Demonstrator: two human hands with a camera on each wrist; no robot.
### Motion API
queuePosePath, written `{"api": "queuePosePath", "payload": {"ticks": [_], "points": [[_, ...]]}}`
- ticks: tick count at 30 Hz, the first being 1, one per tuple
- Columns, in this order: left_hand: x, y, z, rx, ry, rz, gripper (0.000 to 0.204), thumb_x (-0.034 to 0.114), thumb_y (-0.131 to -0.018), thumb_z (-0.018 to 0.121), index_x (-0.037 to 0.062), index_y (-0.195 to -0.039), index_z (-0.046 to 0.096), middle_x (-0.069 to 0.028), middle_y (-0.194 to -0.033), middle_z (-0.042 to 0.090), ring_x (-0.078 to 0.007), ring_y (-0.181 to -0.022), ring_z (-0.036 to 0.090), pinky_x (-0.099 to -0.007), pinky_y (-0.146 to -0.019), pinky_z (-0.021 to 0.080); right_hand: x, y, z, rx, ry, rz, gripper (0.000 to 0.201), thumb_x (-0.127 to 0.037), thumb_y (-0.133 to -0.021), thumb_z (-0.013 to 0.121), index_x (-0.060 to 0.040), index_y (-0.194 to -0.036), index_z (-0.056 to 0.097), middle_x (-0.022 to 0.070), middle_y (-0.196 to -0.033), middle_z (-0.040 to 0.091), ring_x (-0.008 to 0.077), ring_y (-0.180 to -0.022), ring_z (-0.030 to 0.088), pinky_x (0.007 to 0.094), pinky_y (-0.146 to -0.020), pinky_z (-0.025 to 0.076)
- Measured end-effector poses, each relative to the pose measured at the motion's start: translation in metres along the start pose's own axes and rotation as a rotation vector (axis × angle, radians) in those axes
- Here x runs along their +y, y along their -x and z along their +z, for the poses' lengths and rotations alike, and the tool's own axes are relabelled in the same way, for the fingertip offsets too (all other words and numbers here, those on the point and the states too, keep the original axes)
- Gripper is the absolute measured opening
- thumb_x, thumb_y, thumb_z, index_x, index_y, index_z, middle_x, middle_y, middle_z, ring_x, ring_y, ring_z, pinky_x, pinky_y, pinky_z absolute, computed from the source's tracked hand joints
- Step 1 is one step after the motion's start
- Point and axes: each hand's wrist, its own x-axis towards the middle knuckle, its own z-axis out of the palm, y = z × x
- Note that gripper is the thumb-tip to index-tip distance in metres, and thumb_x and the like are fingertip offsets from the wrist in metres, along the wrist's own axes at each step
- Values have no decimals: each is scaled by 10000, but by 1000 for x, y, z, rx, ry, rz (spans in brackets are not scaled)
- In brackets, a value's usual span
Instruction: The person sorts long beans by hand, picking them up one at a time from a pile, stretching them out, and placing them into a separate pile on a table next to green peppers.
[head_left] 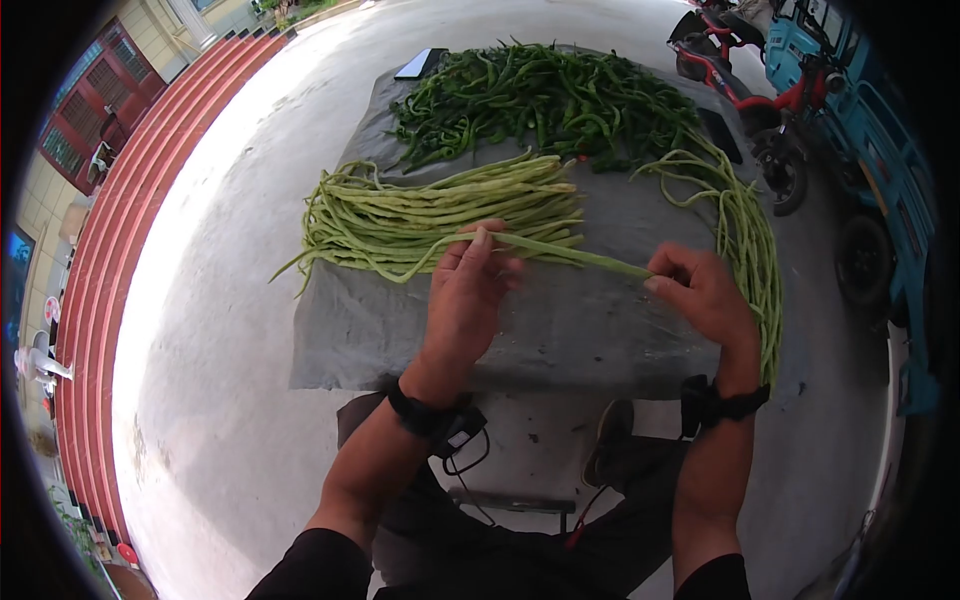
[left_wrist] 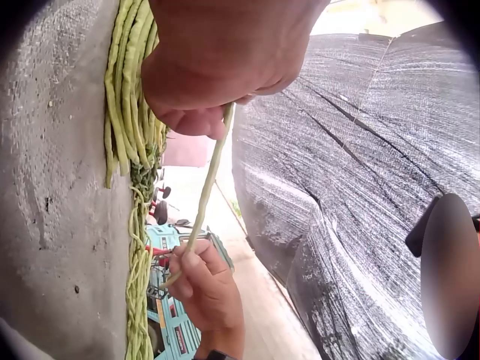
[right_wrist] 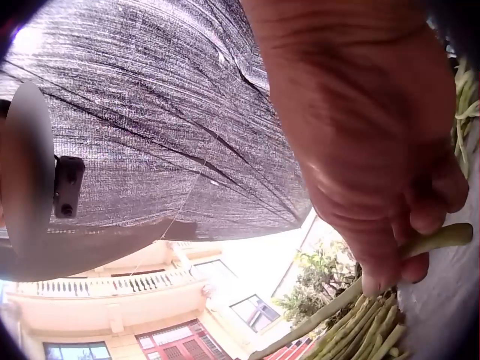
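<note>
A long green yardlong bean [head_left: 575,256] stretches between both hands, above the grey cloth-covered table [head_left: 610,335]. My left hand [head_left: 466,290] pinches it between thumb and fingers, close over the front of a neat pile of long beans [head_left: 430,205]. Towards the right, my right hand [head_left: 712,298] pinches the bean near one end; a short stub of the bean [right_wrist: 448,237] sticks out past those fingers in the right wrist view. In the left wrist view the bean [left_wrist: 205,196] runs straight from one hand to the other.
Beyond the pile lies a heap of green peppers [head_left: 540,100]. More long beans [head_left: 757,260] drape along the table's right edge. Phones [head_left: 421,64] lie near the back corners. A red scooter [head_left: 735,75] and blue three-wheeler [head_left: 890,150] stand right; red steps [head_left: 150,220] rise left.
</note>
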Motion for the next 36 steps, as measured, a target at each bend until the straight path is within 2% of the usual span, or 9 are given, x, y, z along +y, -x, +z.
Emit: {"api": "queuePosePath", "payload": {"ticks": [3, 6, 11, 15, 21, 27, 30, 33, 36], "points": [[4, -5, -4, -39, -3, 83, 331, 313, -1165, 580, 63, -1367, 658, -10, -1161, 682, -133, -941, 663, -329, -815, 532, 16, 2, -12, 112, 215, 3, 147, -101, -910, 766, -4, -978, 678, 19, -821, 649, 103, -727, 570, 312, -677, 478], [7, -5, -5, 5, -128, 77, 346, 339, -1167, 573, 54, -1341, 660, -29, -1183, 680, -144, -964, 665, -329, -827, 529, 18, 8, -19, 180, 233, 23, 155, -87, -889, 770, -7, -992, 685, 37, -826, 657, 126, -719, 579, 324, -670, 484], [1, -5, -8, 138, -55, -18, 356, 337, -1150, 589, 28, -1317, 650, -79, -1206, 678, -205, -996, 685, -343, -836, 536, 28, 10, -19, 150, 160, 29, 160, -110, -899, 795, -17, -996, 710, 27, -826, 663, 113, -716, 580, 315, -657, 479], [-1, -7, -9, 239, 26, -62, 362, 311, -1131, 607, 16, -1339, 625, -117, -1233, 683, -253, -1033, 705, -363, -838, 553, 18, 10, -18, 130, 121, 24, 180, -149, -914, 812, -24, -1015, 731, 14, -808, 662, 100, -715, 572, 302, -653, 471], [-19, 5, -10, 165, -13, -282, 367, 285, -1140, 581, 11, -1384, 589, -154, -1311, 666, -294, -1116, 715, -386, -896, 577, -2, 12, -19, 127, 76, 17, 192, -174, -931, 800, -17, -1020, 733, 23, -794, 668, 106, -701, 562, 310, -649, 466], [-24, 10, -4, 101, 19, -336, 415, 346, -1170, 519, 22, -1423, 579, -170, -1364, 655, -310, -1169, 715, -384, -895, 589, -7, 19, -27, 298, 229, -12, 197, -164, -924, 791, 1, -1002, 717, 101, -800, 693, 183, -684, 595, 356, -657, 484], [-25, 6, -12, 154, -10, -353, 450, 388, -1173, 503, 28, -1433, 575, -173, -1380, 658, -306, -1154, 716, -390, -887, 594, 0, 23, -33, 332, 208, 20, 210, -177, -915, 791, 0, -996, 713, 124, -808, 706, 226, -690, 616, 382, -669, 497], [-30, 4, -21, 104, 24, -393, 465, 397, -1169, 509, 25, -1442, 567, -172, -1373, 667, -295, -1121, 722, -403, -888, 593, 7, 25, -36, 246, 152, 31, 227, -194, -913, 792, 3, -993, 711, 122, -797, 702, 236, -698, 626, 386, -676, 502], [-30, 7, -12, 75, 15, -419, 447, 367, -1154, 536, 15, -1426, 576, -149, -1292, 695, -268, -1040, 731, -366, -831, 598, 7, 27, -37, 225, 154, -33, 137, -110, -935, 786, -8, -986, 709, 7, -821, 666, 69, -715, 537, 278, -645, 442]]}}
